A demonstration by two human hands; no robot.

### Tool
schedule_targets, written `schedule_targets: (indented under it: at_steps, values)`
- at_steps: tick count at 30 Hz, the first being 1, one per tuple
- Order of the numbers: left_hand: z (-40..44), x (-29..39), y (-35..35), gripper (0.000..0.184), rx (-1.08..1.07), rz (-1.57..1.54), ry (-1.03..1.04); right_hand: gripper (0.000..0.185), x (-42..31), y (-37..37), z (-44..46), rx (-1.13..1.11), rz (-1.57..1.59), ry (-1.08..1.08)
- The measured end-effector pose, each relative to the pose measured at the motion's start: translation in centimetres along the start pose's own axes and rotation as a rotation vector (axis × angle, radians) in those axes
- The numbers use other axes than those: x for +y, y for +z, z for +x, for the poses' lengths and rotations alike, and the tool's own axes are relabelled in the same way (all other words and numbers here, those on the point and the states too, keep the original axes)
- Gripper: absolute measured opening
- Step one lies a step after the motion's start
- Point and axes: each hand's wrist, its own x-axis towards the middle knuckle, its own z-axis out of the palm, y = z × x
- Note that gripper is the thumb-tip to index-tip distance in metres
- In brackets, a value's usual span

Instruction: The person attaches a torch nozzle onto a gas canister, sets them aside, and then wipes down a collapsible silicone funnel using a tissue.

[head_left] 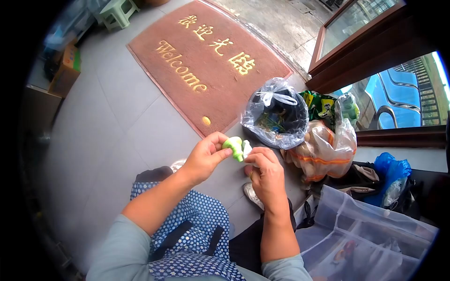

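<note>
A small light-green object [233, 146] with a rounded body and a narrow tip is held between the thumb and fingers of my left hand [205, 158]. Just to its right, my right hand [266, 169] pinches a small white piece [246, 149] that looks like tissue or thin plastic. The white piece is close against the green object; whether they touch is unclear. Both hands are in front of my body, above the floor and near a bin lined with a clear bag [275, 114], which has plant scraps inside.
A red welcome mat [187, 61] lies ahead on grey tiles. Right of the bin are an orange-striped plastic bag [323, 152], a blue bag [393, 173] and a translucent mesh-like cover [356, 234]. A green stool [118, 15] and a cardboard box [67, 70] are at left.
</note>
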Motion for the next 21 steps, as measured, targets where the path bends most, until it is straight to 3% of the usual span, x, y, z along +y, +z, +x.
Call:
schedule_targets:
  at_steps: [1, 3, 5, 8, 11, 17, 19, 21]
  values:
    - [0.0, 0.5, 0.0, 0.013, 0.012, -0.027, -0.01, 0.023, 0.7, -0.5, -0.2, -0.025, -0.108, 0.123]
    - [0.1, 1.2, -0.1, 0.013, -0.003, -0.027, 0.002, 0.027, 0.3, -1.9, -0.2, -0.013, 0.019, 0.323]
    - [0.1, 1.1, -0.2, 0.014, -0.01, -0.041, 0.011, 0.032, -0.1, -1.6, 0.2, 0.189, 0.119, 0.111]
    - [-0.1, 0.3, -0.2, 0.014, -0.039, -0.039, -0.037, 0.033, -2.8, -0.8, 0.0, 0.117, 0.358, 0.099]
    - [-0.2, -0.1, 0.0, 0.015, -0.023, -0.145, -0.031, 0.027, -2.5, 0.4, 0.4, 0.091, 0.1, -0.077]
    - [0.0, 0.8, 0.1, 0.015, 0.008, -0.301, -0.011, 0.022, -0.7, -1.3, -0.3, 0.005, 0.078, 0.163]
    - [-0.2, 0.8, -0.1, 0.015, 0.004, -0.195, -0.018, 0.026, -1.7, -1.1, -0.1, 0.105, 0.2, 0.163]
    - [-0.3, 0.6, 0.1, 0.015, 0.022, -0.162, -0.038, 0.03, -2.8, -0.5, 0.2, 0.16, 0.262, -0.017]
